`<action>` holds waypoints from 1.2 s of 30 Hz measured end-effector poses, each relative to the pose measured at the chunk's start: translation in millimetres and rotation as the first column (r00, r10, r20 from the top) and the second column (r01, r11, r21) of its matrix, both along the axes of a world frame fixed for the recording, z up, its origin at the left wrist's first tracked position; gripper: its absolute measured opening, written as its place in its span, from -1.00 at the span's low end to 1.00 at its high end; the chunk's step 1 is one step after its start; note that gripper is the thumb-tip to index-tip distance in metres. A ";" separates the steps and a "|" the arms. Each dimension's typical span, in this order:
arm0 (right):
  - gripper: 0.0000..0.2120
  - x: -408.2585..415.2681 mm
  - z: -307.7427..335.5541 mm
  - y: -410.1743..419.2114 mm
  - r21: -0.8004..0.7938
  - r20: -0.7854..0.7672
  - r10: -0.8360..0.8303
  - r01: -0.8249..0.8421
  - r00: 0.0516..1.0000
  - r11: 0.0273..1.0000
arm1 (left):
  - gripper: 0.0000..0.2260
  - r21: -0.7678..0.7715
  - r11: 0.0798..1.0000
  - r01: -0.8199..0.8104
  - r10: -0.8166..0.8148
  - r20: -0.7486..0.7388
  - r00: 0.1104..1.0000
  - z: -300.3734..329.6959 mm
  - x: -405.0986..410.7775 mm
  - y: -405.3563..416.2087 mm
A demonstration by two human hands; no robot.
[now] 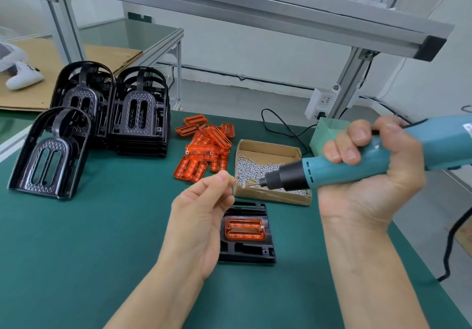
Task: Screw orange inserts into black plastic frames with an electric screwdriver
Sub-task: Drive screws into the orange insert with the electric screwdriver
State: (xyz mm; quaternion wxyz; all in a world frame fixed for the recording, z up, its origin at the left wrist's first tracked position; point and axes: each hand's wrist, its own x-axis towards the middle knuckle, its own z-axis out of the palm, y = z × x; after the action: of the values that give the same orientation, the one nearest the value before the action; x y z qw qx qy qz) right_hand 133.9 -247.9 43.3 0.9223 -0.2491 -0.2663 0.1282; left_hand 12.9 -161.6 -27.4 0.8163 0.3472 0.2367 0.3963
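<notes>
Left hand: we see it raised over the green mat, thumb and forefinger tips pressed together in a pinch beside the driver's tip; whether a screw sits between them we cannot tell — anything there is too small to make out. The other fingers curl loosely.
Right hand: palm up, fingers wrapped tight round the teal electric screwdriver, thumb over the top. The black nose points left, its bit just short of the pinched fingertips.
Work piece: a black frame lies flat on the mat just behind the left hand, partly hidden by it, with one orange insert seated in its recess — a screw head shows at the insert's right end.
Screw box: an open cardboard box of small silver screws, just beyond the frame and under the driver's nose.
Loose inserts: we count a heap of orange pieces left of the box.
Frame stock: black frames in stacks at the far left, and one leaning frame nearer us.
Far edge: a white power strip on the aluminium post, a black cable plugged in.
</notes>
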 end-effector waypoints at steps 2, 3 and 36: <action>-0.89 2.7 -1.3 2.1 -0.009 -0.016 -0.009 0.009 1.000 1.000 | -0.91 -0.011 0.998 -0.062 0.061 -0.055 0.997 -1.7 2.2 9.5; -0.90 3.8 -2.9 3.0 -0.019 -0.024 -0.016 0.015 1.000 1.000 | -0.91 0.015 0.995 -0.102 0.103 -0.097 0.990 -2.5 2.8 14.1; -0.93 33.2 -54.7 -59.8 -0.253 -0.189 -0.069 0.020 0.980 0.967 | -0.82 0.688 -0.261 0.677 0.303 -0.607 0.735 -43.1 -14.7 16.5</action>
State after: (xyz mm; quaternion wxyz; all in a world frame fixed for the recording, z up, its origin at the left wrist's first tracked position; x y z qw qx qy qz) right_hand 167.1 -307.7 -11.4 0.9080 -0.3552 -0.1502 0.1637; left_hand -1.8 -145.1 -70.5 0.1513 0.9796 0.0124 0.1317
